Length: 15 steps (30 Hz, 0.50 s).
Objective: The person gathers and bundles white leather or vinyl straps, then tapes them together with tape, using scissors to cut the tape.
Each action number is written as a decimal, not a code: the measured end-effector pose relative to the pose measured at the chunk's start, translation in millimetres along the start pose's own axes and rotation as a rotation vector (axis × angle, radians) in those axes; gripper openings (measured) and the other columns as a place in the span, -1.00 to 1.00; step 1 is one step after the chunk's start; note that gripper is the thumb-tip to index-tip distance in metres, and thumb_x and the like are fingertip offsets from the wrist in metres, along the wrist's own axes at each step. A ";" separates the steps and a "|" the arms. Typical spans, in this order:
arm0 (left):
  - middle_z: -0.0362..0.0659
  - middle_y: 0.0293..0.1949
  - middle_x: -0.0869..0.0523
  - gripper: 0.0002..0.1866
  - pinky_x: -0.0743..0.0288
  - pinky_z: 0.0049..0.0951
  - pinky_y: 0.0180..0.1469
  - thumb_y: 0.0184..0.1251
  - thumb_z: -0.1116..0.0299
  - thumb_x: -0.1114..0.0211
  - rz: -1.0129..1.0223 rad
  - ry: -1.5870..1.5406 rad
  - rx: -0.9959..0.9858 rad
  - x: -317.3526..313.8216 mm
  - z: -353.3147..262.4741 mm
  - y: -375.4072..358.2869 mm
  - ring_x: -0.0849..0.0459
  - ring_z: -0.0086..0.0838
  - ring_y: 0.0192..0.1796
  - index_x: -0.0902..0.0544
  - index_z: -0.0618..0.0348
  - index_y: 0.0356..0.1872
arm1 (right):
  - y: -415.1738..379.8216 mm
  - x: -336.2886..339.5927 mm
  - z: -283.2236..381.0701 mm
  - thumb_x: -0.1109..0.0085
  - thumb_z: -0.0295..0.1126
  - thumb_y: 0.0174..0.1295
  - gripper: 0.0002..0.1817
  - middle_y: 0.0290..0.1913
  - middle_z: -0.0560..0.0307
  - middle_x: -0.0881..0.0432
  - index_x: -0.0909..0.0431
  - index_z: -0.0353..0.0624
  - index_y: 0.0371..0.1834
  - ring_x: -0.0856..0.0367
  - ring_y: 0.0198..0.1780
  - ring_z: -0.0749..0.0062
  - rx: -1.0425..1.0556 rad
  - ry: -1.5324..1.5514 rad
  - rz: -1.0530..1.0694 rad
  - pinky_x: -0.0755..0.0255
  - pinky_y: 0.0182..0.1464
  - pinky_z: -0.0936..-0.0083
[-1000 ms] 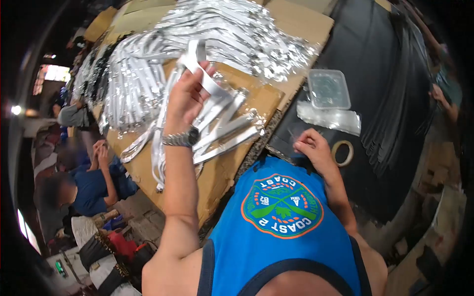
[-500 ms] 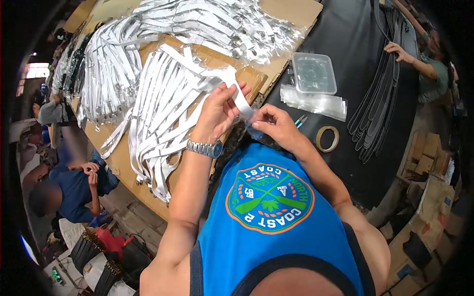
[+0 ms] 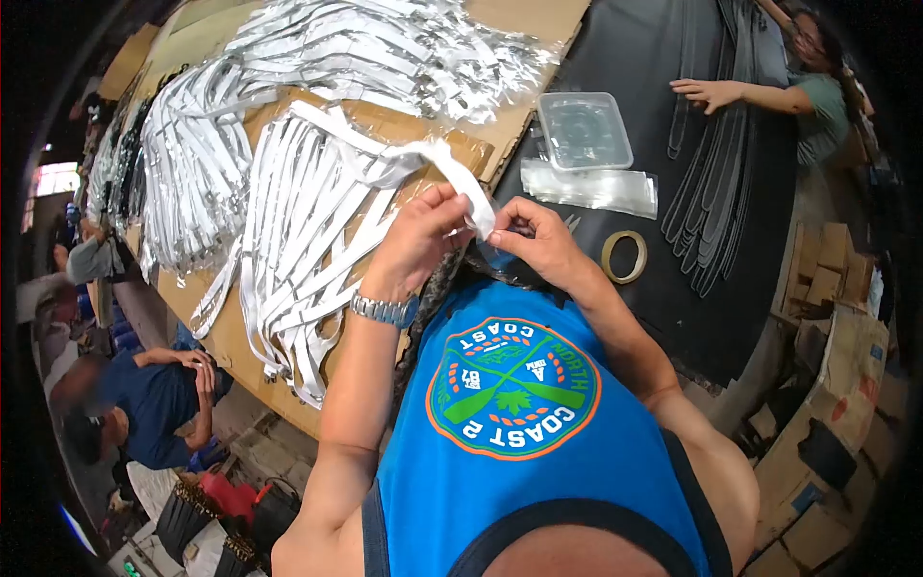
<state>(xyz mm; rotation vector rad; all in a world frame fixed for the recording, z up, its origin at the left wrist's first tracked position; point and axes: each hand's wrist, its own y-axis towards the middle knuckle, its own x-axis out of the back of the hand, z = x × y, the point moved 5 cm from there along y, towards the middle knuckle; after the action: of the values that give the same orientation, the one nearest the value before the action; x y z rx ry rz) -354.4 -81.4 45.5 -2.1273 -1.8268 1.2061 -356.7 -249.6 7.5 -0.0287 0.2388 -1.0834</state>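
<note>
A counter (image 3: pixel 745 332), black on one side and covered by cardboard (image 3: pixel 538 17) on the other, carries a heap of wrapped white straps (image 3: pixel 356 58), a spread of white straps (image 3: pixel 298 221) and dark straps (image 3: pixel 711 216). The left hand (image 3: pixel 430 231), half curled, pinches the held strap (image 3: pixel 468 188), which arches from the spread; the right hand (image 3: pixel 532 236), nearly closed, pinches its end. Beyond lie a clear container (image 3: pixel 584 132), plastic sleeves (image 3: pixel 588 192) and a tape roll (image 3: pixel 609 258). Clear film (image 3: pixel 494 257) shows below the fingertips, perhaps gripped too; a sharp pull could drag tangled neighbours along, and a light pinch could let the smooth end slip
</note>
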 end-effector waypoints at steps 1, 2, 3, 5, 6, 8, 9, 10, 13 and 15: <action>-0.26 -0.14 -0.69 -0.79 -0.58 -0.51 -0.01 0.41 0.39 -0.24 -0.033 0.037 -0.013 0.1 5.4 0.1 -0.65 -0.56 -0.04 -0.59 0.13 0.01 | -1.8 3.5 2.0 -0.31 -0.46 0.20 -0.86 -0.36 0.33 -0.58 -0.53 -0.22 -0.28 -0.49 -0.29 0.73 0.007 0.031 -0.018 -0.40 -0.23 0.67; -0.30 -0.19 -0.70 -0.81 -0.57 -0.53 -0.03 0.40 0.37 -0.25 -0.065 0.075 -0.026 -1.3 8.0 0.2 -0.65 -0.59 -0.08 -0.62 0.10 -0.02 | -4.4 7.9 4.6 -0.31 -0.46 0.21 -0.86 -0.36 0.32 -0.58 -0.53 -0.22 -0.28 -0.49 -0.29 0.72 0.009 0.027 -0.054 -0.41 -0.22 0.67; -0.28 -0.19 -0.70 -0.82 -0.62 -0.48 -0.06 0.39 0.38 -0.27 -0.137 0.015 -0.079 -2.4 5.7 0.2 -0.68 -0.58 -0.18 -0.60 0.12 -0.05 | -7.5 11.9 7.7 -0.31 -0.46 0.21 -0.86 -0.37 0.32 -0.59 -0.53 -0.22 -0.28 -0.50 -0.29 0.72 0.012 0.024 -0.092 -0.41 -0.22 0.67; -0.23 -0.22 -0.71 -0.87 -0.69 -0.45 -0.13 0.40 0.40 -0.25 -0.165 -0.063 -0.215 3.3 -4.2 3.6 -0.70 -0.56 -0.23 -0.58 0.13 -0.10 | -16.0 22.6 7.7 -0.30 -0.46 0.21 -0.87 -0.37 0.31 -0.60 -0.54 -0.22 -0.28 -0.51 -0.29 0.71 -0.004 0.016 -0.143 -0.42 -0.22 0.68; -0.21 -0.23 -0.71 -0.88 -0.71 -0.44 -0.15 0.41 0.40 -0.24 -0.214 -0.087 -0.277 6.6 -11.5 1.8 -0.70 -0.54 -0.24 -0.57 0.13 -0.11 | -20.4 27.9 4.2 -0.30 -0.46 0.21 -0.87 -0.36 0.29 -0.61 -0.54 -0.22 -0.28 -0.52 -0.29 0.71 -0.023 0.015 -0.140 -0.43 -0.22 0.68; -0.18 -0.20 -0.71 -0.87 -0.71 -0.45 -0.13 0.42 0.40 -0.22 -0.214 -0.070 -0.326 0.6 -22.1 -1.8 -0.70 -0.52 -0.21 -0.55 0.13 -0.09 | -25.6 32.5 0.0 -0.30 -0.47 0.21 -0.87 -0.36 0.27 -0.62 -0.53 -0.22 -0.27 -0.54 -0.29 0.70 -0.055 0.031 -0.126 -0.44 -0.22 0.67; -0.16 -0.17 -0.72 -0.87 -0.70 -0.44 -0.12 0.43 0.40 -0.21 -0.204 -0.063 -0.340 2.6 -25.3 -0.8 -0.71 -0.51 -0.19 -0.54 0.11 -0.08 | -27.6 32.2 -1.1 -0.30 -0.47 0.21 -0.87 -0.35 0.26 -0.63 -0.53 -0.22 -0.27 -0.55 -0.29 0.69 -0.070 0.046 -0.116 -0.45 -0.22 0.67; -0.14 -0.14 -0.73 -0.87 -0.69 -0.43 -0.11 0.43 0.40 -0.20 -0.195 -0.055 -0.354 3.9 -27.6 -0.9 -0.71 -0.50 -0.17 -0.53 0.10 -0.07 | -29.1 31.5 -2.6 -0.30 -0.48 0.21 -0.87 -0.35 0.24 -0.63 -0.52 -0.22 -0.27 -0.56 -0.29 0.68 -0.086 0.063 -0.106 -0.45 -0.22 0.67; -0.13 -0.10 -0.73 -0.76 -0.66 -0.44 -0.13 0.42 0.36 -0.22 -0.185 0.060 -0.343 -0.9 -28.7 -2.8 -0.71 -0.52 -0.15 -0.49 0.11 0.04 | -30.9 28.9 -4.0 -0.23 -0.48 0.29 -0.90 -0.25 0.15 -0.69 -0.51 -0.24 -0.22 -0.62 -0.22 0.62 -0.140 0.050 -0.046 -0.52 -0.12 0.65; -0.11 -0.07 -0.72 -0.70 -0.65 -0.46 -0.15 0.42 0.36 -0.23 -0.182 0.102 -0.340 -3.7 -27.5 -4.1 -0.71 -0.53 -0.16 -0.45 0.13 0.10 | -30.8 27.4 -5.2 -0.23 -0.48 0.29 -0.89 -0.25 0.14 -0.69 -0.51 -0.24 -0.22 -0.62 -0.22 0.62 -0.149 0.061 -0.040 -0.52 -0.11 0.65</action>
<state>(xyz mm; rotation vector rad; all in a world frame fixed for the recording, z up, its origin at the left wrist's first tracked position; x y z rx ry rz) -341.0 -72.1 68.4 -2.0713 -2.2519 0.7787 -372.4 -287.6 1.8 -0.1347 0.3750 -1.1058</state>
